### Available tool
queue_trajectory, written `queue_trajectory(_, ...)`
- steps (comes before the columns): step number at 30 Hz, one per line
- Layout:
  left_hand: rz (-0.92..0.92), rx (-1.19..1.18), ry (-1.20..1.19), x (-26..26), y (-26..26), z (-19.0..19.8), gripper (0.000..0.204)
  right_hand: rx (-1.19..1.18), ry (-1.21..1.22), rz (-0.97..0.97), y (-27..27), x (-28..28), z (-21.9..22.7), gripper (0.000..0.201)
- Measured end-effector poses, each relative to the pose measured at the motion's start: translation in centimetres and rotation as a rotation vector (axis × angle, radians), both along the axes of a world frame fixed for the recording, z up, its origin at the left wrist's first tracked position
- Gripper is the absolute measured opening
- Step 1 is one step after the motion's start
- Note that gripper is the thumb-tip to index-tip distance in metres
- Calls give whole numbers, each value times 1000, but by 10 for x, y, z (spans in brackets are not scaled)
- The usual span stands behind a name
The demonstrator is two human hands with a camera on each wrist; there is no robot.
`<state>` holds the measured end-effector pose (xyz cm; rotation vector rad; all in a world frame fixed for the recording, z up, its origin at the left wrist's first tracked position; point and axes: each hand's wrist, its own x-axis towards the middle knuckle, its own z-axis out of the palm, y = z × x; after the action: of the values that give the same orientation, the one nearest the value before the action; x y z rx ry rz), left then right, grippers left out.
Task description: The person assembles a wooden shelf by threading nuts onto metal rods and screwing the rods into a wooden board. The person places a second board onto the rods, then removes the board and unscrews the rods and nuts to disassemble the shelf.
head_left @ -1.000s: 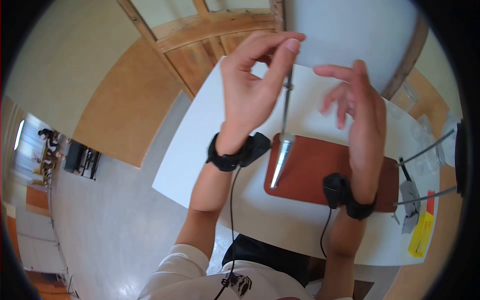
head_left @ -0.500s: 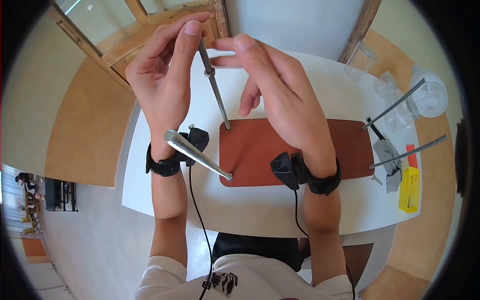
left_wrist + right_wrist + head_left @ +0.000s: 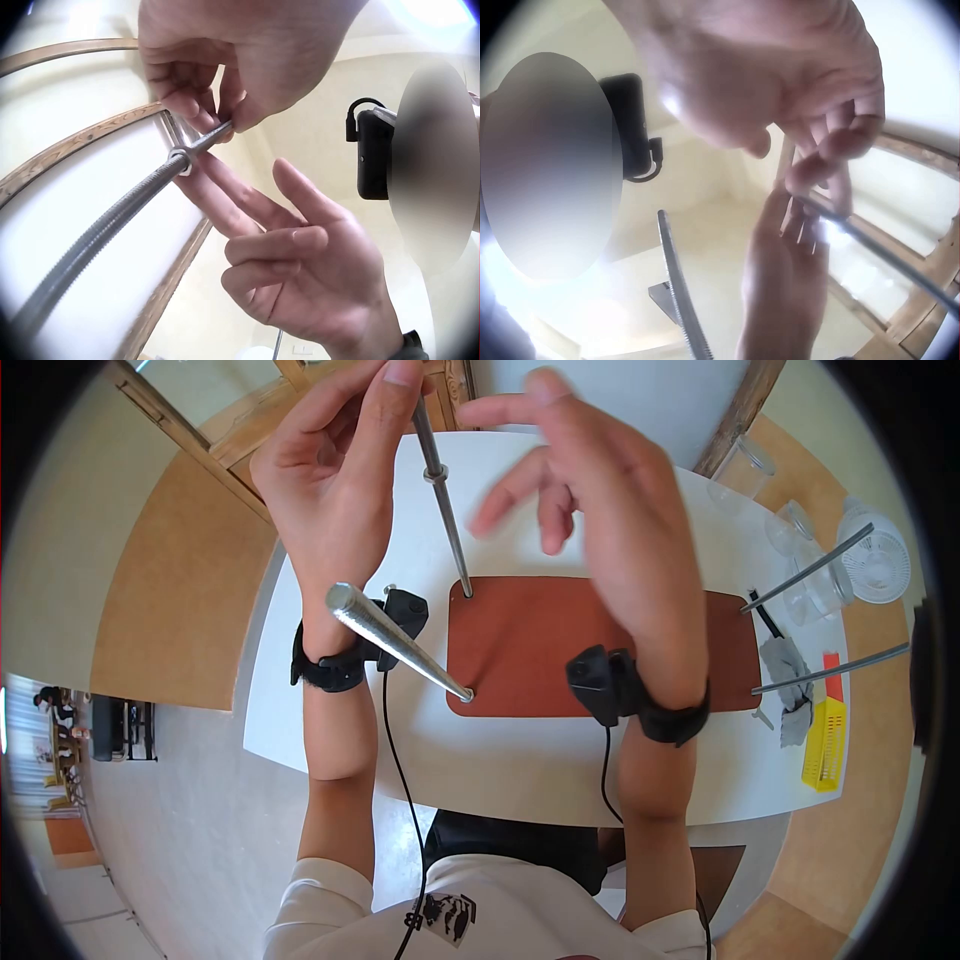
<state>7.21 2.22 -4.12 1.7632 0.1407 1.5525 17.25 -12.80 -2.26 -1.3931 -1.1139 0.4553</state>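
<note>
A reddish-brown board (image 3: 530, 650) lies on the white table, with threaded metal rods standing at its corners. At the top of the far left rod (image 3: 452, 525), my left hand (image 3: 335, 510) pinches the end between thumb and fingers. A nut (image 3: 436, 475) sits partway down this rod, below the pinch. My right hand (image 3: 630, 520) is just right of the rod, its thumb and index finger extended and the other fingers loosely bent. In the left wrist view, its fingertips overlap the nut (image 3: 181, 160) from behind. The near left rod (image 3: 400, 645) rises toward the head camera beside my left wrist.
Two more rods (image 3: 820, 565) rise from the board's right end. Beyond them are clear jars (image 3: 825, 590), a white fan (image 3: 878, 560), a grey cloth (image 3: 788, 685) and a yellow basket (image 3: 825, 745). Cables run from both wrist cameras.
The head view has shifted. My right hand closed in on the rod half a second ago and has since drawn back rightward, fingers spreading. My left hand keeps its pinch at the rod's top.
</note>
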Motion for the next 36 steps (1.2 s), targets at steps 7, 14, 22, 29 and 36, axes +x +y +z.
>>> queue_trajectory(7,-62,-22,2,1,2,1,20,123,28,22,6,-11,-9,55)
queue_trajectory(14,-38,0,6,2,3,0,20,37,-51,106,-12,24,0,51)
queue_trajectory(22,-37,-29,27,-1,3,1,20,104,88,-24,9,-20,-8,52)
queue_trajectory(29,-73,-39,-36,5,3,-2,20,34,-40,48,-4,17,-3,51)
queue_trajectory(36,-120,-80,23,0,7,-1,19,2,46,105,1,5,-4,58)
